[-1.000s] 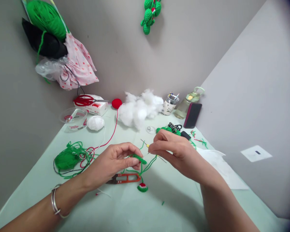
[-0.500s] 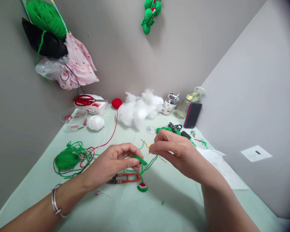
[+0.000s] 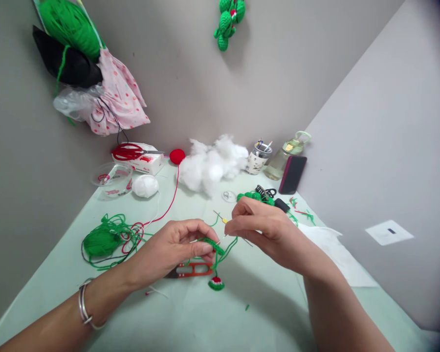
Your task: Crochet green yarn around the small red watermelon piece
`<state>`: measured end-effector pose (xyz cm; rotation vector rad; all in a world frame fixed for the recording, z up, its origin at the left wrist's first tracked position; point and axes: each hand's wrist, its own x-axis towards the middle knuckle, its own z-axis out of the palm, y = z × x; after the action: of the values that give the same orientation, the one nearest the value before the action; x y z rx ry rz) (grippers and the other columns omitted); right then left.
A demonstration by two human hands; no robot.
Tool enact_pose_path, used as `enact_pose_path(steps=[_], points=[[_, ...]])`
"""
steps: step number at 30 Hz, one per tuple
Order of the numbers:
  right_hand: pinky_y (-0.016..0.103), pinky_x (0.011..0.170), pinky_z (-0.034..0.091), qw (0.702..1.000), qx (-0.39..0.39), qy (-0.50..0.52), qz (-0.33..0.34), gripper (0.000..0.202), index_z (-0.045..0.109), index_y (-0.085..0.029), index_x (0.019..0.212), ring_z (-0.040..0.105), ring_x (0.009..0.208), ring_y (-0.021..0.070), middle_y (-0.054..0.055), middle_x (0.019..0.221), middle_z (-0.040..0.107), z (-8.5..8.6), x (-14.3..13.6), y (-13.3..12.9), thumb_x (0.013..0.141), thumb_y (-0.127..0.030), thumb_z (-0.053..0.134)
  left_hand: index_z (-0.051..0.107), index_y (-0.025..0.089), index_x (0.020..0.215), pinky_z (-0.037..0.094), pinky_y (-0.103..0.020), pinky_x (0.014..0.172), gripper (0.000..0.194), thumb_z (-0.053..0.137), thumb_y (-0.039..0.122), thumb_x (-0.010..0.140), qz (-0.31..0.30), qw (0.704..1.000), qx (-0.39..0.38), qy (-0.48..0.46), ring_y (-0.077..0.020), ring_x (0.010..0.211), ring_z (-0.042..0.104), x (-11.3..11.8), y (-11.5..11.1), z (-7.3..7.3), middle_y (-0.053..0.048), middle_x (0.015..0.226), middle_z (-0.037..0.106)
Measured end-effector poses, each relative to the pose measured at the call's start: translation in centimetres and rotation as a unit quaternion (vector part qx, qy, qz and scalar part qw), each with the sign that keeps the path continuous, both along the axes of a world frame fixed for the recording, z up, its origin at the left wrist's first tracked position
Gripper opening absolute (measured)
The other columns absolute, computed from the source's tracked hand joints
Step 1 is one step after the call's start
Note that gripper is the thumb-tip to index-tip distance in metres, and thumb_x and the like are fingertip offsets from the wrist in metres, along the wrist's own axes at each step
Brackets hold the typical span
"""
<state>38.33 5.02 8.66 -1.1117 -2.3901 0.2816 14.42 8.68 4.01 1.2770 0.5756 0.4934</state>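
My left hand (image 3: 190,242) pinches a small green crocheted piece (image 3: 214,246) between thumb and fingers. Green yarn strands trail from it, and a small red, white and green crocheted piece (image 3: 216,283) lies just below. My right hand (image 3: 258,227) is closed at the fingertips on a thin silvery needle (image 3: 222,241), which reaches the green piece's edge. Partly hidden behind those fingers, a crochet hook with a yellow grip (image 3: 225,221) appears to lie on the table. Orange thread snips (image 3: 196,269) rest under my left hand.
Green yarn (image 3: 102,237) lies tangled at left, near a white yarn ball (image 3: 145,186). White stuffing (image 3: 214,166), a red yarn ball (image 3: 177,156), a pen jar (image 3: 258,159), a bottle (image 3: 284,159) and a phone (image 3: 292,175) line the back. White paper (image 3: 333,254) lies right.
My right hand has shifted slightly left toward the green piece, and more of the needle shows at its edge. My left hand has barely moved.
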Motion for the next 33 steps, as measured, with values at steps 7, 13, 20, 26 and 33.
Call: enact_pose_path(steps=[7, 13, 20, 26, 33], points=[[0.024, 0.063, 0.041, 0.999, -0.026, 0.013, 0.028, 0.021, 0.071, -0.024, 0.100, 0.052, 0.073, 0.0100, 0.001, 0.086, 0.053, -0.4, -0.2, 0.1, 0.101, -0.017, 0.052, 0.069, 0.019, 0.094, 0.051, -0.026, 0.080, 0.007, 0.065, 0.025, 0.092, -0.015, 1.000, -0.008, -0.013, -0.0125, 0.083, 0.064, 0.1, 0.0, -0.2, -0.001, 0.090, 0.066], [0.024, 0.065, 0.044, 0.997, -0.046, 0.053, 0.011, 0.017, 0.072, -0.023, 0.101, 0.057, 0.077, 0.0105, 0.003, 0.090, 0.057, -0.9, -0.7, 0.4, 0.100, -0.018, 0.055, 0.067, 0.021, 0.094, 0.049, -0.026, 0.083, 0.006, 0.065, 0.027, 0.093, 0.007, 1.000, 0.014, -0.010, -0.0131, 0.085, 0.062, 0.1, 0.0, -0.2, 0.001, 0.088, 0.064], [0.024, 0.074, 0.049, 0.994, -0.063, 0.093, -0.005, 0.019, 0.066, -0.022, 0.113, 0.063, 0.082, 0.0112, 0.004, 0.098, 0.066, -1.1, -2.1, -0.3, 0.101, -0.018, 0.052, 0.063, 0.021, 0.095, 0.046, -0.025, 0.086, 0.009, 0.065, 0.029, 0.093, 0.047, 0.998, 0.027, -0.039, -0.0123, 0.091, 0.059, 0.3, 0.1, -0.9, 0.002, 0.092, 0.062], [0.024, 0.063, 0.045, 1.000, 0.011, -0.006, -0.010, 0.021, 0.068, -0.021, 0.103, 0.059, 0.072, 0.0117, 0.005, 0.091, 0.067, -1.8, -3.8, -1.0, 0.100, -0.013, 0.049, 0.056, 0.019, 0.087, 0.049, -0.029, 0.084, 0.018, 0.068, 0.031, 0.089, 0.066, 0.996, -0.025, -0.052, -0.0136, 0.085, 0.063, 0.4, 0.1, -1.5, 0.003, 0.084, 0.059], [0.023, 0.052, 0.051, 0.914, -0.172, 0.365, -0.042, 0.016, 0.057, -0.021, 0.091, 0.065, 0.054, 0.0110, 0.000, 0.077, 0.071, -0.1, -3.4, -1.1, 0.102, -0.028, 0.048, 0.047, 0.021, 0.085, 0.047, -0.030, 0.079, 0.016, 0.063, 0.022, 0.088, 0.050, 0.998, -0.020, -0.012, -0.0159, 0.086, 0.068, 0.5, 0.1, -1.5, 0.003, 0.084, 0.064]])
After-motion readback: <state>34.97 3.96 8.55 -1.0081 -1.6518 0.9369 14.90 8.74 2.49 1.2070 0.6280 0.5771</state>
